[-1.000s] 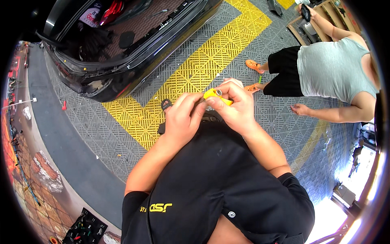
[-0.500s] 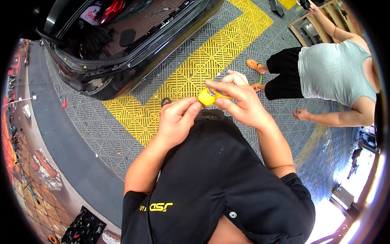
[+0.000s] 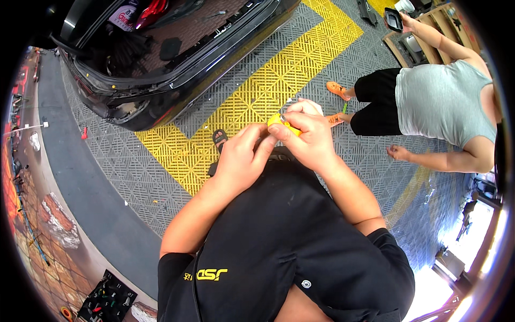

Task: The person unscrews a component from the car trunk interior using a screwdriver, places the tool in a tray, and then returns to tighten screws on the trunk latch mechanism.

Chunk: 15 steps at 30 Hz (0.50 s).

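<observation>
My right hand point(image 3: 308, 139) grips a small yellow plastic item point(image 3: 292, 128) with a silver part at its top, thumb across its front and fingers curled over it. My left hand point(image 3: 238, 158) is closed at the item's left side, fingertips touching or very close to it; what they pinch is hidden. Both hands are held together in front of my black shirt point(image 3: 263, 225). A black sandal point(image 3: 219, 138) shows on the floor beyond my left hand.
A dark car point(image 3: 177, 91) with an open trunk stands ahead on grey-and-yellow floor tiles. A person point(image 3: 434, 104) in a grey tank top stands at right, holding a black object point(image 3: 394, 20), near wooden shelving. A black tool mat point(image 3: 107, 298) lies low at left.
My right index finger, lifted half a second ago, has curled down onto the yellow item, and both hands are closer together. The other person's raised hand with the black object has moved slightly.
</observation>
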Each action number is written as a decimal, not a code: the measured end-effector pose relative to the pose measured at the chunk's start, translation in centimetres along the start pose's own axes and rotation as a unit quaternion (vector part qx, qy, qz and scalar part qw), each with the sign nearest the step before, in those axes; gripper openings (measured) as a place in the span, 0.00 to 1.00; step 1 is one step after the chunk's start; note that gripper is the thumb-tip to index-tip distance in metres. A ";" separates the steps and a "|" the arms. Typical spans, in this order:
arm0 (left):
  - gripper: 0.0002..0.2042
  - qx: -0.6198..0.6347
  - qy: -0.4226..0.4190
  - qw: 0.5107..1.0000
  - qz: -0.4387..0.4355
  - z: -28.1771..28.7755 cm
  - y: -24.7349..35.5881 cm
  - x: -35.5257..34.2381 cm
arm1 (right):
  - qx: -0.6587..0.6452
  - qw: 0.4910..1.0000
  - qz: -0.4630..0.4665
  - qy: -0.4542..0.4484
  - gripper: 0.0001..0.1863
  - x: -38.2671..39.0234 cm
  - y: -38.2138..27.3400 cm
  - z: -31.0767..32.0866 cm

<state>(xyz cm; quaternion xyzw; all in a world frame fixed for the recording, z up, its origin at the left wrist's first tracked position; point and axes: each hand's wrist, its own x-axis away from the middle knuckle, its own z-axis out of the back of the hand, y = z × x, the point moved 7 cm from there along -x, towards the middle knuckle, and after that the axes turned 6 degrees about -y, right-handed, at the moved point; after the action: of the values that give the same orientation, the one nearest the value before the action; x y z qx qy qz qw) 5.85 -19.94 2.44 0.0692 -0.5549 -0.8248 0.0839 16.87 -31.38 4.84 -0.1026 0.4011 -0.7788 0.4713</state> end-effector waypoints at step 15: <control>0.18 -0.138 0.055 0.986 -0.074 -0.8 1.2 0.1 | -0.023 0.994 -0.009 -0.103 0.25 1.4 2.5 1.4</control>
<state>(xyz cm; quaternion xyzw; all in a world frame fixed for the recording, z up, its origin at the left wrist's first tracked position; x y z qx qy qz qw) 6.00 -21.10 3.30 0.1433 -0.4232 -0.8925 0.0614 18.50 -33.87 3.70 -0.1967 0.3671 -0.7589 0.5006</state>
